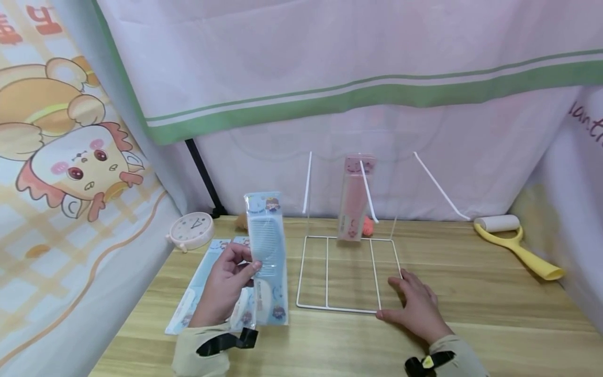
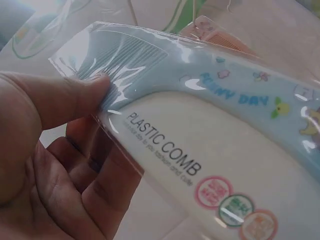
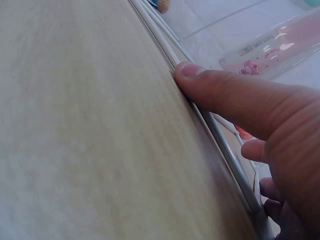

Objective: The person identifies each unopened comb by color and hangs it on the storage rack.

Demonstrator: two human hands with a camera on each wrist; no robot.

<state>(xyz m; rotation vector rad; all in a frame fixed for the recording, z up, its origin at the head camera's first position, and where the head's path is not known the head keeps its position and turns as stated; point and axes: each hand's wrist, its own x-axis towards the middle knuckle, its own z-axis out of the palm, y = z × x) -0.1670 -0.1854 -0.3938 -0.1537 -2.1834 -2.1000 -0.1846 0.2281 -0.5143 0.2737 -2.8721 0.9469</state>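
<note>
My left hand (image 1: 225,285) pinches a blue comb in a clear packet (image 1: 268,256) between thumb and fingers, holding it raised and nearly upright. In the left wrist view the packet (image 2: 165,115) reads "PLASTIC COMB", and the thumb presses on it over the comb's teeth. A white wire display rack (image 1: 336,309) with several prongs stands on the table. One prong bears a pink packaged comb (image 1: 354,204), which also shows in the right wrist view. My right hand (image 1: 416,306) is spread at the rack's front right corner, its thumb touching the base wire (image 3: 180,75).
More blue comb packets (image 1: 181,309) lie on the table (image 1: 339,351) under the left hand. A pink clock (image 1: 190,230) stands behind them. At the far right lies a yellow-handled roller (image 1: 523,243). An orange-pink object (image 1: 368,226) sits behind the rack, before the curtain (image 1: 264,167).
</note>
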